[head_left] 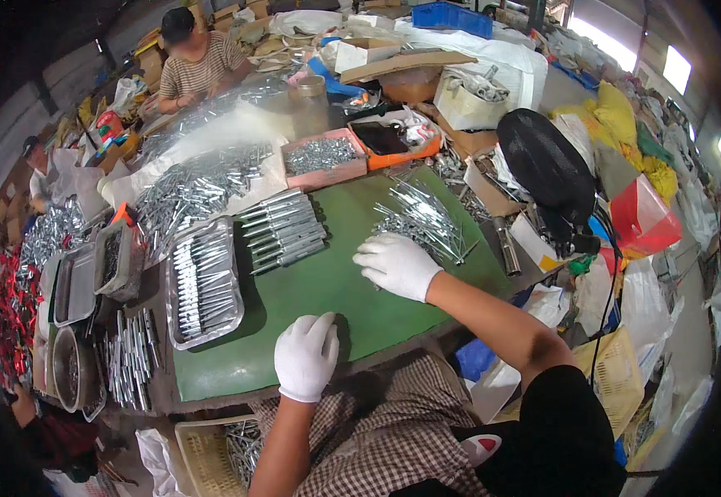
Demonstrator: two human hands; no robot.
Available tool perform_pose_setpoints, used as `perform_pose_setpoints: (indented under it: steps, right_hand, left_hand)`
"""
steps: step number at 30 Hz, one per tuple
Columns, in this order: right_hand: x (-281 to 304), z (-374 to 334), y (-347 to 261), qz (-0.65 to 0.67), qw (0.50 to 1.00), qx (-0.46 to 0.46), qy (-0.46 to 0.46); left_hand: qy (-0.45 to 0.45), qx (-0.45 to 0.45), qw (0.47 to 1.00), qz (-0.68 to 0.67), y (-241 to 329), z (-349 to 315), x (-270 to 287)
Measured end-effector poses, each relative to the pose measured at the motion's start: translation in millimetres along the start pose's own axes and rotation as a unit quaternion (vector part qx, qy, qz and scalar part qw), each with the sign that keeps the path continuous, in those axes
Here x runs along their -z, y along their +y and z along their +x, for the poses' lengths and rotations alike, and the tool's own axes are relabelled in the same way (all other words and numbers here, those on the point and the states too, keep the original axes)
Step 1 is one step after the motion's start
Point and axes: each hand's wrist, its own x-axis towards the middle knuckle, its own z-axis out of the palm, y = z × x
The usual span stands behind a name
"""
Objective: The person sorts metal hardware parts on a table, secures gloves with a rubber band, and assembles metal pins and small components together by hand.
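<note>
My left hand (306,358), in a white glove, is closed near the front edge of the green mat (294,311). Its fingers curl together, and anything inside them is hidden. Farther right, my gloved right hand (397,265) is also closed, low over the mat; its palm side is out of sight. Just beyond it lies a loose pile of thin silver metal rods (426,217). Thicker metal anchor bolts (284,230) lie in a neat row at the mat's far left. Beside them, a metal tray (229,319) holds more bolts arranged side by side.
Behind the mat stand a pink bin (321,179) of small metal parts and an orange tray (403,156). A large heap of bolts (203,186) covers the far left. At right is a black mesh-covered object (547,161). Another person (199,66) sits across the table.
</note>
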Motion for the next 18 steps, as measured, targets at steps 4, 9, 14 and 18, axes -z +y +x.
perform_pose_setpoints:
  steps: [4,9,14,18]
  right_hand:
    - [40,2,20,-0.04,0.993,-0.052,0.098]
    - [45,-7,88,-0.151,0.979,-0.102,0.087]
    - [40,-20,94,-0.179,0.966,-0.184,-0.006]
    - [52,-45,88,-0.209,0.954,-0.213,0.027]
  left_hand:
    - [0.006,0.003,1.0,0.0,3,1,0]
    - [0.004,0.003,1.0,0.005,5,-3,0]
    - [-0.008,0.013,1.0,0.002,5,-6,2]
    - [0.004,-0.007,1.0,0.005,7,1,-3]
